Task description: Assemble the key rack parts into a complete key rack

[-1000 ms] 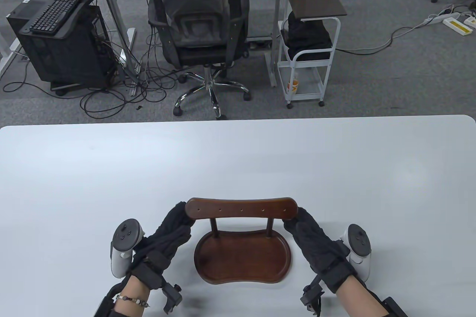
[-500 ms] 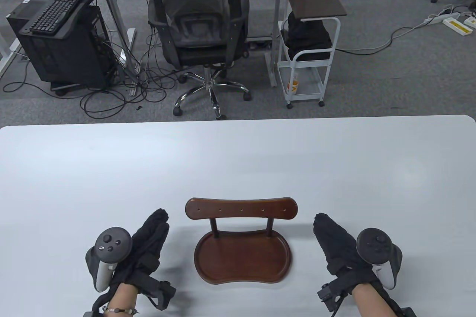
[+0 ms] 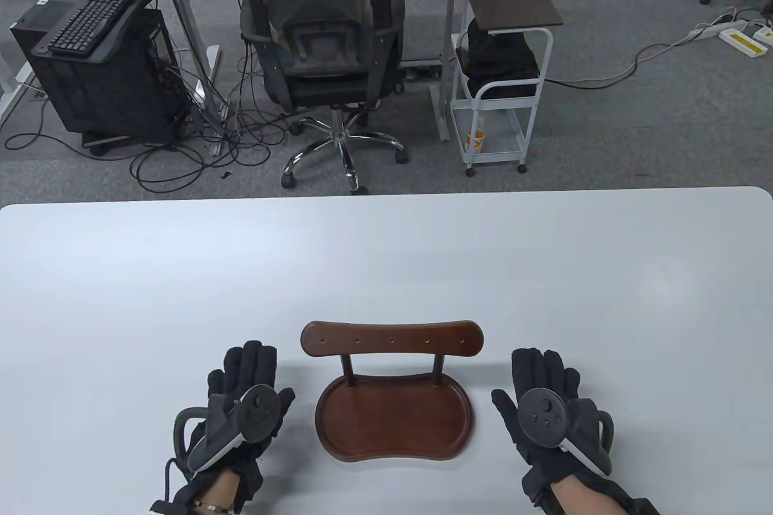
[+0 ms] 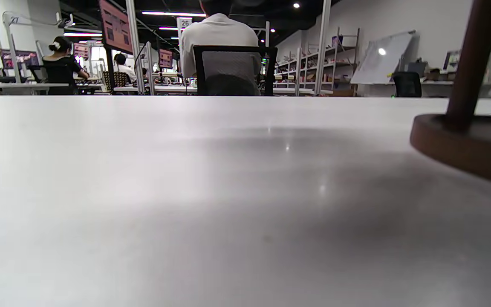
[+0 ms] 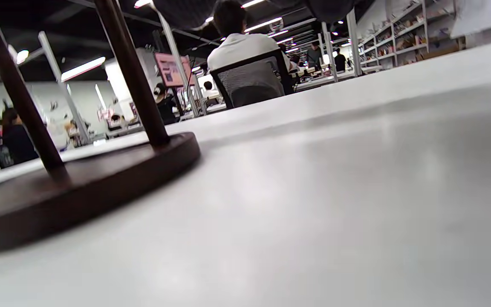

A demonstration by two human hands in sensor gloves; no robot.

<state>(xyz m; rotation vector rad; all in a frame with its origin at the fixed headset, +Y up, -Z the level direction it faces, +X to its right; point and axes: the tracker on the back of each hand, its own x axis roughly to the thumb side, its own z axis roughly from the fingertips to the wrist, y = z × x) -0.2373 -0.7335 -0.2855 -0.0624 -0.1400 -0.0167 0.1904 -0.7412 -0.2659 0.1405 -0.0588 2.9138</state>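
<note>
The dark wooden key rack stands upright on the white table [image 3: 386, 261]: a kidney-shaped base tray [image 3: 394, 421], two posts [image 3: 348, 371] and a curved top bar [image 3: 392, 339] with small holes. My left hand [image 3: 247, 379] lies flat on the table, palm down, left of the base and apart from it. My right hand [image 3: 540, 379] lies flat to the right of the base, also apart. Both hands hold nothing. The left wrist view shows the base edge [image 4: 463, 145] and one post [image 4: 469, 64]. The right wrist view shows the base [image 5: 79, 187] and both posts [image 5: 132, 76].
A black mesh office chair [image 3: 326, 50] and a white rolling cart [image 3: 501, 68] stand on the floor beyond the table's far edge. A computer tower with a keyboard [image 3: 90, 62] stands at the far left.
Both hands let go of the ends of the top bar, drew back toward me and outward, then turned palm down and settled flat on the table. The rack has not moved.
</note>
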